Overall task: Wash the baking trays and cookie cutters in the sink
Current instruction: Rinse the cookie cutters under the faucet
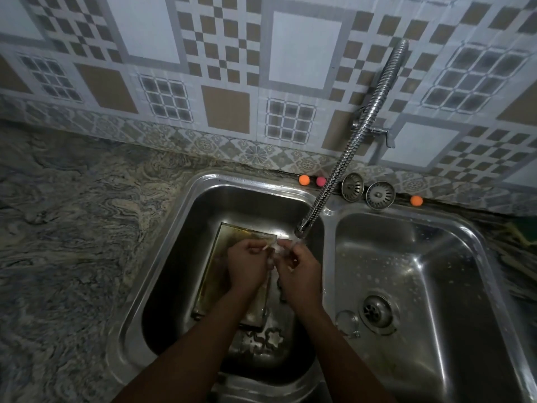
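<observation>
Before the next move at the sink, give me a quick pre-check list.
1. Water from the faucet spout reaching the hands: ok.
2. Left hand and right hand together under the spout: ok.
3. What the hands hold: cannot tell, small and blurred.
4. Baking tray in the left basin, below the hands: ok.
5. Flower-shaped cookie cutter picked up: not ok, lies at the basin's near end.

You face a checkered beige-and-white tiled wall [226, 68] above a swirled grey marble surface [72, 213], all dimly lit.
</observation>
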Demonstrator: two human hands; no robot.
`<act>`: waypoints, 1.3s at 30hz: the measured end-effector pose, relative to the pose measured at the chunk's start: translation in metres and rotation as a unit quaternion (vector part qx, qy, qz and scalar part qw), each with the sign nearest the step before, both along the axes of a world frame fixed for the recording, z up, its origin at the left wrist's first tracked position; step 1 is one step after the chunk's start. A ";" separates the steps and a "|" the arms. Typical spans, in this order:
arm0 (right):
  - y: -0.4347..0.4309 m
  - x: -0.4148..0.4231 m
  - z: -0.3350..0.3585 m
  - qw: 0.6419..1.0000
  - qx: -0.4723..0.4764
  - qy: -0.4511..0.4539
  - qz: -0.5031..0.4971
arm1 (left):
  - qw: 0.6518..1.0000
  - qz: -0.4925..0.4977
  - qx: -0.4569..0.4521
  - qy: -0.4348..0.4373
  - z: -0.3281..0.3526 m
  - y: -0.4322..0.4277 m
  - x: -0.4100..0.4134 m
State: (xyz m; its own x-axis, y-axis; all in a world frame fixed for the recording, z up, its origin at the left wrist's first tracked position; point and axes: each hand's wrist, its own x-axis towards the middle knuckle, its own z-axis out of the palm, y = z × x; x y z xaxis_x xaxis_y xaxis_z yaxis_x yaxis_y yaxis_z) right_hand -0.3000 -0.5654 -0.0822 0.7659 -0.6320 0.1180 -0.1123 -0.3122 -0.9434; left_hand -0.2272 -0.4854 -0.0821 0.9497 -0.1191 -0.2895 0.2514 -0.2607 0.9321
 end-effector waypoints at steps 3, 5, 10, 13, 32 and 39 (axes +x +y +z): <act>0.002 -0.002 -0.003 0.999 0.012 0.039 -0.031 | 0.999 0.002 -0.030 -0.011 0.005 -0.004 0.000; 0.001 -0.003 -0.004 0.995 0.029 0.057 -0.070 | 0.998 -0.042 -0.032 -0.038 0.008 -0.003 -0.001; -0.009 -0.001 -0.002 0.980 0.152 0.053 -0.116 | 0.984 -0.158 0.004 -0.086 -0.003 0.006 0.003; -0.007 0.003 0.003 0.959 0.269 0.012 -0.092 | 0.991 -0.123 -0.028 0.035 -0.001 -0.002 -0.003; -0.006 0.029 0.027 0.771 0.612 -0.043 -0.169 | 0.915 0.028 -0.328 0.233 0.024 -0.026 -0.006; -0.041 -0.024 0.024 0.755 0.626 -0.047 -0.192 | 0.913 -0.027 -0.307 0.267 0.028 -0.052 -0.046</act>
State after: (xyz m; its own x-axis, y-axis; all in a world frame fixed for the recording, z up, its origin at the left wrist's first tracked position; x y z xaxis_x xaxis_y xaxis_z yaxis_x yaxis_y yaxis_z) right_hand -0.3238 -0.6066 -0.0585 0.5241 -0.4669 -0.7123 0.1187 0.8682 -0.4818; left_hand -0.2731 -0.5371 -0.0544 0.6804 -0.4577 -0.5723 0.7153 0.2449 0.6545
